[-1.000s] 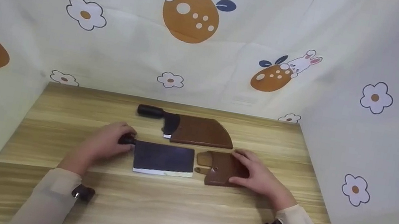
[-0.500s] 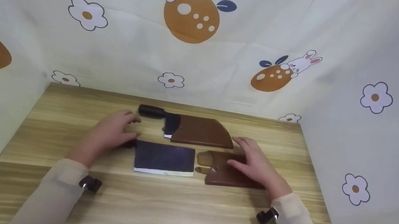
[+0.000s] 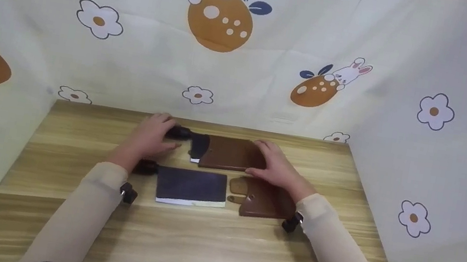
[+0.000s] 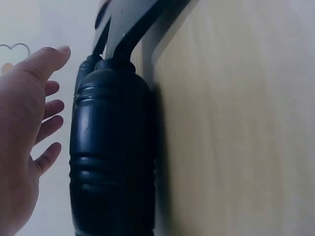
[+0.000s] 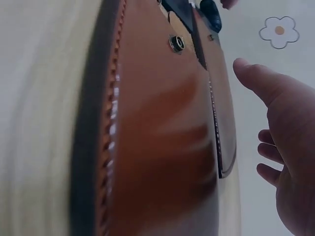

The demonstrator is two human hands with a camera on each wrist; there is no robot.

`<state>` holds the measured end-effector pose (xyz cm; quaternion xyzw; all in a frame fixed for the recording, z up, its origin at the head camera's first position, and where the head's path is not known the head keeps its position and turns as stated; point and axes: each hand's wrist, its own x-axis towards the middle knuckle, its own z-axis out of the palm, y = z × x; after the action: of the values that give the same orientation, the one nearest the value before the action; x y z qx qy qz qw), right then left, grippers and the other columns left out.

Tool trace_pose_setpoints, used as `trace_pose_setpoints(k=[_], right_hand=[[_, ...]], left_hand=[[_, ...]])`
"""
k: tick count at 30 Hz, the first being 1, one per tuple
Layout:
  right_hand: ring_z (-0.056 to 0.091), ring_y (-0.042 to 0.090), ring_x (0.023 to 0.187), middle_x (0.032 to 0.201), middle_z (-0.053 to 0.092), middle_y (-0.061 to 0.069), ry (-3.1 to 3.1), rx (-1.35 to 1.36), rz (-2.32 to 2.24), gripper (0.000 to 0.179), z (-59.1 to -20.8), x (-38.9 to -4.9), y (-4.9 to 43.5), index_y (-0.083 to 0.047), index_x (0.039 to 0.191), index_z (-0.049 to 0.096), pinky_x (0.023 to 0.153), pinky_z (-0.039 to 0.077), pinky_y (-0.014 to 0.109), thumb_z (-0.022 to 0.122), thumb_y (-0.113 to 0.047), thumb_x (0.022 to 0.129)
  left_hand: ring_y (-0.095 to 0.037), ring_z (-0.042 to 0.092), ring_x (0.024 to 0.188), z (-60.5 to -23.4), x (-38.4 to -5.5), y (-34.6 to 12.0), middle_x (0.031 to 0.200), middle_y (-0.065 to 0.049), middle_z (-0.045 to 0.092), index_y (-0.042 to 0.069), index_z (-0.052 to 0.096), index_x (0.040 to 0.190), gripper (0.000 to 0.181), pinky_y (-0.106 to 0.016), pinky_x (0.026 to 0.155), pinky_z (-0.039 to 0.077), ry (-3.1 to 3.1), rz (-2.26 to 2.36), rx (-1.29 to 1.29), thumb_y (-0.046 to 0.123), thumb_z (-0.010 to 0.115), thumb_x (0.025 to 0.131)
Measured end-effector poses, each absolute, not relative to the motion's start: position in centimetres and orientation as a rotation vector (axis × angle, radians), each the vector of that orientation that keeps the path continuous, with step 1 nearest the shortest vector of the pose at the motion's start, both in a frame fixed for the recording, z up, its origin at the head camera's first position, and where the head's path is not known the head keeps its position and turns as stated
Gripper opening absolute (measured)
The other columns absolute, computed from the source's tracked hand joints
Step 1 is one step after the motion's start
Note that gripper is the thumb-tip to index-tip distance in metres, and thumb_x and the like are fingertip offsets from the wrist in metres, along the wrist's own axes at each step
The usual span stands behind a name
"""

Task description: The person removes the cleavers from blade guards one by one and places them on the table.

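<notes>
At the back of the table lies a cleaver with a black handle (image 3: 180,132), its blade mostly inside a brown leather sheath (image 3: 227,153). My left hand (image 3: 148,138) is over that handle, thumb and fingers spread apart. Over the sheath's right end my right hand (image 3: 279,166) hovers with spread fingers. In front lies a second cleaver, its dark blade (image 3: 192,186) bare and its ridged black handle (image 4: 113,152) large in the left wrist view. To its right is a loose leather sheath (image 3: 266,205), whose snap button (image 5: 177,43) shows in the right wrist view.
Everything lies on a wood-grain table (image 3: 195,248). A pale curtain (image 3: 140,63) printed with rabbits and flowers stands behind it and along both sides. Each wrist wears a small black camera, such as the left wrist camera (image 3: 128,193).
Both hands have left the front pair: the left let go of the near cleaver's handle, the right lifted off the loose sheath. They moved back and inward to the sheathed cleaver.
</notes>
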<state>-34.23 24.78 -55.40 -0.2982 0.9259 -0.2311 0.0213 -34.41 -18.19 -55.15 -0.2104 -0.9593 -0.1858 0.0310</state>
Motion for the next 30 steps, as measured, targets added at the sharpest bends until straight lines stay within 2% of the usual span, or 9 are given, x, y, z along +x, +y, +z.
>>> trace_pose_setpoints(k=[8, 15, 20, 26, 30], right_hand=[[0.038, 0.042, 0.157, 0.169, 0.043, 0.021, 2.832, -0.929, -0.613, 0.107, -55.6, -36.4, 23.4, -0.007, 0.169, 0.042, 0.128, 0.033, 0.056, 0.09, -0.055, 0.087], [0.03, 0.042, 0.163, 0.177, 0.032, 0.019, 2.763, -0.884, -0.591, 0.118, -55.6, -37.1, 22.0, -0.011, 0.173, 0.035, 0.132, 0.027, 0.056, 0.094, -0.058, 0.083], [0.024, 0.046, 0.165, 0.18, 0.025, 0.02, 2.72, -0.944, -0.558, 0.123, -55.8, -37.4, 20.7, -0.014, 0.175, 0.03, 0.132, 0.025, 0.061, 0.093, -0.062, 0.082], [0.021, 0.045, 0.166, 0.182, 0.023, 0.017, 2.709, -0.956, -0.512, 0.124, -56.1, -37.8, 19.7, -0.017, 0.177, 0.028, 0.132, 0.023, 0.062, 0.093, -0.064, 0.081], [0.02, 0.046, 0.166, 0.182, 0.022, 0.018, 2.698, -0.96, -0.481, 0.125, -56.3, -37.9, 19.6, -0.016, 0.176, 0.028, 0.133, 0.02, 0.063, 0.094, -0.062, 0.081]], left_hand=[[-0.044, 0.048, 0.147, -55.6, -36.6, -16.9, 0.154, -0.02, 0.059, 0.007, 0.062, 0.154, 0.066, -0.065, 0.125, 0.033, -2.999, -0.612, -0.703, 0.04, 0.081, 0.101], [-0.044, 0.046, 0.15, -56.1, -37.6, -16.0, 0.159, -0.018, 0.058, 0.01, 0.059, 0.158, 0.064, -0.063, 0.128, 0.03, -3.054, -0.656, -0.716, 0.038, 0.078, 0.104], [-0.042, 0.047, 0.151, -56.6, -37.7, -16.2, 0.16, -0.016, 0.058, 0.015, 0.061, 0.159, 0.061, -0.061, 0.128, 0.032, -3.075, -0.804, -0.675, 0.035, 0.078, 0.104], [-0.042, 0.052, 0.146, -57.0, -38.0, -16.2, 0.152, -0.019, 0.063, 0.012, 0.065, 0.154, 0.056, -0.06, 0.125, 0.038, -3.051, -0.922, -0.673, 0.027, 0.081, 0.103], [-0.045, 0.052, 0.144, -57.4, -38.2, -16.0, 0.153, -0.023, 0.059, 0.011, 0.065, 0.155, 0.056, -0.061, 0.124, 0.038, -3.046, -0.95, -0.668, 0.026, 0.082, 0.103]])
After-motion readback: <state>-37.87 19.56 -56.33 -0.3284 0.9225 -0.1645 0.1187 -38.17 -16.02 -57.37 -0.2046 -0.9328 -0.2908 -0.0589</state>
